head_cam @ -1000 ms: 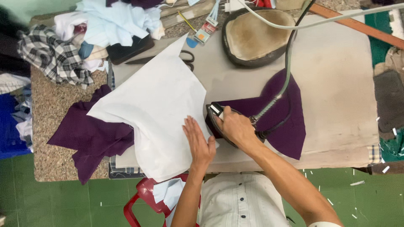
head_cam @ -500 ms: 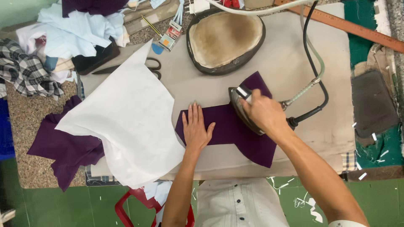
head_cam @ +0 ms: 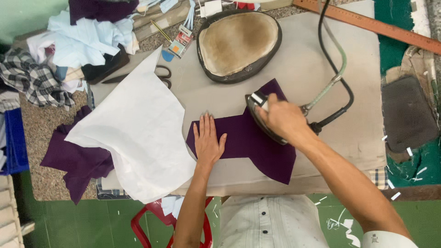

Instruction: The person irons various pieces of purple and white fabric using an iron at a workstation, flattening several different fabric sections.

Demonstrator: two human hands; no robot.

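A dark purple fabric piece (head_cam: 250,142) lies flat on the beige ironing pad (head_cam: 298,69). My left hand (head_cam: 207,141) presses flat on its left end, fingers apart. My right hand (head_cam: 282,118) grips the handle of a black steam iron (head_cam: 256,104) that rests on the upper right part of the purple piece. A hose and black cable (head_cam: 337,78) run from the iron toward the far edge. A large white fabric sheet (head_cam: 138,128) lies just left of my left hand, partly over more purple cloth (head_cam: 76,158).
An oval iron rest (head_cam: 239,43) sits at the far side of the pad. Black scissors (head_cam: 161,73) lie beside the white sheet. A pile of light blue and plaid cloth (head_cam: 59,50) fills the far left. A wooden ruler (head_cam: 381,27) lies far right. A red stool (head_cam: 147,225) stands below.
The iron has slid right and farther across the purple piece. My left hand stays flat on the fabric's left end. More of the purple piece is uncovered.
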